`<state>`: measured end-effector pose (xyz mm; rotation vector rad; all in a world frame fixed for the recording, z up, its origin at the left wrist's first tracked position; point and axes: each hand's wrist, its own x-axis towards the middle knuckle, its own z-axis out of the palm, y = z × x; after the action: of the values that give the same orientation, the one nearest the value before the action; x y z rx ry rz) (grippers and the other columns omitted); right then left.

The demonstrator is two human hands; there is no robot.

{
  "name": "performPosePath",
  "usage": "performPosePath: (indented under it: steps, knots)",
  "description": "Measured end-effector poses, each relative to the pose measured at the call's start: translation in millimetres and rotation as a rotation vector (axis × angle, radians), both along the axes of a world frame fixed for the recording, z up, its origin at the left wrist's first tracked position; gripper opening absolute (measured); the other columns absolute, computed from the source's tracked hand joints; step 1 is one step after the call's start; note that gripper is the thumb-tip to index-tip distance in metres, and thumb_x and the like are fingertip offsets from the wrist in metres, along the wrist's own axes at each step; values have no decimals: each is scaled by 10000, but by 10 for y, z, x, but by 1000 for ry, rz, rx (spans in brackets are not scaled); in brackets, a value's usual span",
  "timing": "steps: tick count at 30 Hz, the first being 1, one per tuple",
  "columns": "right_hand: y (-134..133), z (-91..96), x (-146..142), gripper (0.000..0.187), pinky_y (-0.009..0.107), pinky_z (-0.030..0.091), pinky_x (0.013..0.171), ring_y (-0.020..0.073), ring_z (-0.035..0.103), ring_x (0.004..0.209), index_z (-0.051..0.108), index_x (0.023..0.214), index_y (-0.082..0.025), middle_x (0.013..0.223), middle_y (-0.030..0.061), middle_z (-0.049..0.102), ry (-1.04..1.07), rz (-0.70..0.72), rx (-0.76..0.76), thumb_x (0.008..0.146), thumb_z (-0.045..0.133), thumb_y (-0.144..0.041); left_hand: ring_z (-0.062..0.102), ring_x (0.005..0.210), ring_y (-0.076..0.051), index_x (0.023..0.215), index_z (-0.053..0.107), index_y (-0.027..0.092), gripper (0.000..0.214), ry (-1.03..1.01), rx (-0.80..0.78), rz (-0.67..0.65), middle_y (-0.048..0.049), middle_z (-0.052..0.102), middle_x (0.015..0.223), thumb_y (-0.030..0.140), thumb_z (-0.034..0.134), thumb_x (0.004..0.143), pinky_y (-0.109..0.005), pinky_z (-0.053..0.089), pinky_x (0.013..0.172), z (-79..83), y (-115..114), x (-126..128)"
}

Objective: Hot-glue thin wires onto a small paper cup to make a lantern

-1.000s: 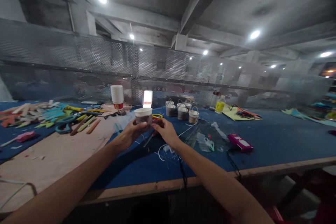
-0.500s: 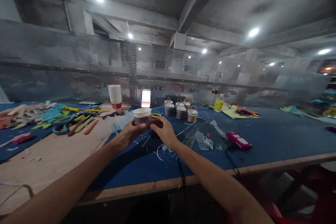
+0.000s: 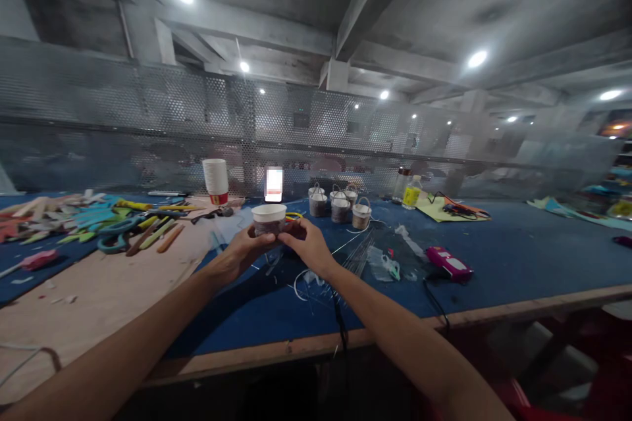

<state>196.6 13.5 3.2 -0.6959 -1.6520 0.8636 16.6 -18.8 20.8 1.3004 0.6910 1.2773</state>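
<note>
A paper cup (image 3: 269, 213) with a white rim and a dark, rough-looking wrapped side is held upright above the blue table (image 3: 237, 329). My left hand (image 3: 247, 245) is closed round its left side, thumb across the front. From the right, my right hand (image 3: 307, 245) grips the cup's lower right side with thumb and fingers. Its fingertips are partly hidden behind the cup. Beyond my hands stand several small cups with looped handles, one a brown-banded cup (image 3: 361, 216). Thin wires (image 3: 356, 262) lie on the table by my right wrist.
Stacked paper cups (image 3: 216, 179) and a lit phone (image 3: 274, 185) stand at the back. Scissors (image 3: 112, 241) and coloured strips lie left. To the right are a yellow-labelled bottle (image 3: 411, 193), a magenta device (image 3: 448, 263) with a black cord, and plastic scraps (image 3: 384, 264).
The cup has shifted very slightly to the right between my hands. My right thumb has moved a little left, onto the cup's front. Both hands keep hold of it.
</note>
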Motion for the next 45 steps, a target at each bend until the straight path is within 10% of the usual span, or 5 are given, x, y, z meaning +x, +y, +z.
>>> performPosePath:
  steps: [45]
  knots:
    - [46, 104, 100, 236, 279, 542, 717, 164, 691, 720, 698, 855, -177, 761, 13, 719, 134, -11, -204, 765, 734, -393, 627, 1287, -385, 1239, 768, 167, 438, -61, -102, -255, -110, 780, 1265, 403, 757, 870, -481, 408, 1130, -86, 33, -119]
